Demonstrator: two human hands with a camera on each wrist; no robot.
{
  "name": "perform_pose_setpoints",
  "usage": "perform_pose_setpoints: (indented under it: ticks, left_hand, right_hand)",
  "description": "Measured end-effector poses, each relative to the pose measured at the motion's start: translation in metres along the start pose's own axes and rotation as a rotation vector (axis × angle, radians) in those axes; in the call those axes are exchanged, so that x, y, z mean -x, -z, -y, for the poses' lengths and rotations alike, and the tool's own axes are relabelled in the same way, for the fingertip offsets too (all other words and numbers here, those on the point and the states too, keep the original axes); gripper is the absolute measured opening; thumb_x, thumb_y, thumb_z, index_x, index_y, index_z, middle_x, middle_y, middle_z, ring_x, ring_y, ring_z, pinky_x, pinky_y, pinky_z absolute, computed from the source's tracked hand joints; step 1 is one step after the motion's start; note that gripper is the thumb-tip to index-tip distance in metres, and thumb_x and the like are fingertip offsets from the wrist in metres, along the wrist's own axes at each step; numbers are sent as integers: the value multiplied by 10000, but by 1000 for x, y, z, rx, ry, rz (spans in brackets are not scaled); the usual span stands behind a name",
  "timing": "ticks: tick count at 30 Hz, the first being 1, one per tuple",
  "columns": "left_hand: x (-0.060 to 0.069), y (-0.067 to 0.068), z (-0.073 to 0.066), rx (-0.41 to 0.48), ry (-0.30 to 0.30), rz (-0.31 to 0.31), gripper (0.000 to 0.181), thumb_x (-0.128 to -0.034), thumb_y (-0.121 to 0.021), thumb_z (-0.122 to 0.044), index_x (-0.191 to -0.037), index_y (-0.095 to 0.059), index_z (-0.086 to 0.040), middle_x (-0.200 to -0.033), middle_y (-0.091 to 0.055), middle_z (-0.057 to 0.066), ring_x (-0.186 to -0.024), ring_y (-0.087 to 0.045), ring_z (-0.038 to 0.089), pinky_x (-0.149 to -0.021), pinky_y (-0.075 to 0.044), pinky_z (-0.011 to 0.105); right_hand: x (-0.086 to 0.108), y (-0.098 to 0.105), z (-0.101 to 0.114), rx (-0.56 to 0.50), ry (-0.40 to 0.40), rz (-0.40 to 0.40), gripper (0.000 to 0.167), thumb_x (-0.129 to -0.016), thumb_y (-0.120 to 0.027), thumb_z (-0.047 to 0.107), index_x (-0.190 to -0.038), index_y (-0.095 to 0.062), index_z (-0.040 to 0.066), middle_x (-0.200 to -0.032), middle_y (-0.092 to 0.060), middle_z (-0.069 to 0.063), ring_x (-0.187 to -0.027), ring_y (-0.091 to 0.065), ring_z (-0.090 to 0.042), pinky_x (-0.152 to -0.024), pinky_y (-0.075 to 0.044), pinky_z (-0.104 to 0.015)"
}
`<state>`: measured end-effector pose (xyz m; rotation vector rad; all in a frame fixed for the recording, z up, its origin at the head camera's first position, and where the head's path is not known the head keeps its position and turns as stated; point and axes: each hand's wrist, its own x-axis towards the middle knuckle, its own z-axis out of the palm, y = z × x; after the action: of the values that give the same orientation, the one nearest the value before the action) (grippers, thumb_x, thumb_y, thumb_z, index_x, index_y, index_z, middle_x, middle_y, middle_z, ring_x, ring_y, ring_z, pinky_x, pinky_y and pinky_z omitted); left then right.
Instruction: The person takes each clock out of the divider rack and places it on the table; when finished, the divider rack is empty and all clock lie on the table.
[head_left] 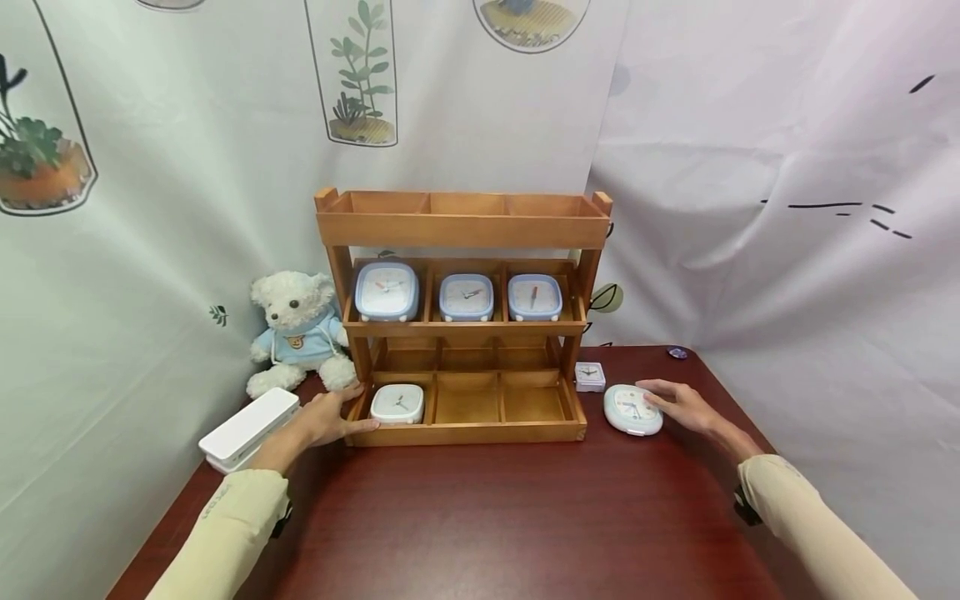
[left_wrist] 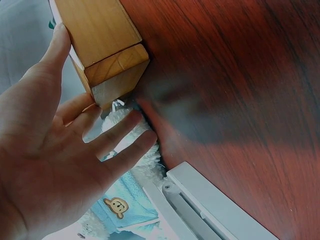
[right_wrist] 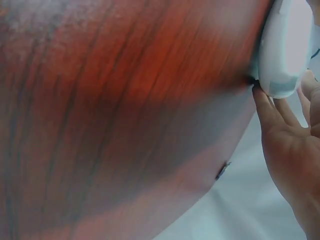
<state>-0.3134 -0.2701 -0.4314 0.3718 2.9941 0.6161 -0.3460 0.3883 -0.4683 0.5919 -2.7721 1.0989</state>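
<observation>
A brown wooden shelf rack [head_left: 463, 435] stands on the table. My left hand [head_left: 324, 419] touches its lower left front corner, thumb along the front edge and fingers spread by the side. In the left wrist view, the left fingers [left_wrist: 120, 157] are fairly straight. Beside that thumb, a white clock [head_left: 397, 403] sits in the lower left compartment. My right hand [head_left: 681, 403] pinches a pale blue-rimmed alarm clock [head_left: 628, 421] by its right edge, thumb at the face. In the right wrist view, the clock [right_wrist: 285, 50] is seen from its side, fingertips at its lower edge.
Three blue-rimmed clocks [head_left: 467, 297] fill the middle tier. A small white square clock [head_left: 590, 377] stands right of the rack. On the left are a white teddy bear [head_left: 298, 333] and a white box-like object [head_left: 251, 425]. A small purple item [head_left: 677, 352] lies near the back right corner.
</observation>
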Motion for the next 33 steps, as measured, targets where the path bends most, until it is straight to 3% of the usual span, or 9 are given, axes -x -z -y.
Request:
perform_pose_setpoints:
  ticks: [5,11,15,19,27,33]
  left_hand:
    - [0,0,0,-1,-1,2,982,-868,-778,-599,-1540,-449,38,-1610,-354,281,-1360,-417,599,-1001,-446,681]
    - [-2,-2,1,-6,-1,5,989,-868,-771,-610,-1543,-446,36,-1605,-360,282,-1362,-413,600,-1008,-442,680]
    - [-3,-1,2,-7,4,6,1008,-863,-765,-627,-1552,-435,30,-1613,-350,278,-1370,-408,595,-1016,-436,681]
    - [-2,0,2,-1,9,13,1020,-862,-764,-631,-1558,-422,31,-1614,-341,285,-1373,-412,585,-1019,-436,676]
    - [-4,-2,3,-2,15,24,1029,-864,-747,-653,-1563,-417,26,-1623,-337,272,-1386,-406,574,-1027,-429,677]
    - [-4,-1,1,-1,16,22,1019,-864,-759,-635,-1556,-424,34,-1615,-346,281,-1379,-410,579,-1017,-435,677]
  right_hand:
    - [2,-4,-3,70,17,-42,318,-1042,-656,163,-1308,-703,-5,-1301,-689,-226,-1199,-652,-235,-883,-473,-134]
    - [5,-8,9,222,96,-115,292,-993,-727,168,-1261,-748,54,-1239,-738,-148,-1176,-668,-334,-909,-539,-375]
    - [7,-11,16,245,185,-121,380,-903,-831,182,-1241,-747,30,-1217,-741,-155,-1146,-681,-357,-904,-543,-378]
    - [12,-13,17,276,206,-114,465,-835,-893,247,-1225,-756,34,-1252,-722,-154,-1194,-650,-377,-951,-499,-337]
    - [11,-11,14,282,215,-110,471,-814,-907,223,-1218,-762,28,-1257,-700,-171,-1198,-612,-422,-943,-462,-585]
    - [2,-4,10,292,225,-105,463,-828,-891,169,-1225,-746,-19,-1240,-694,-214,-1187,-618,-451,-915,-486,-626]
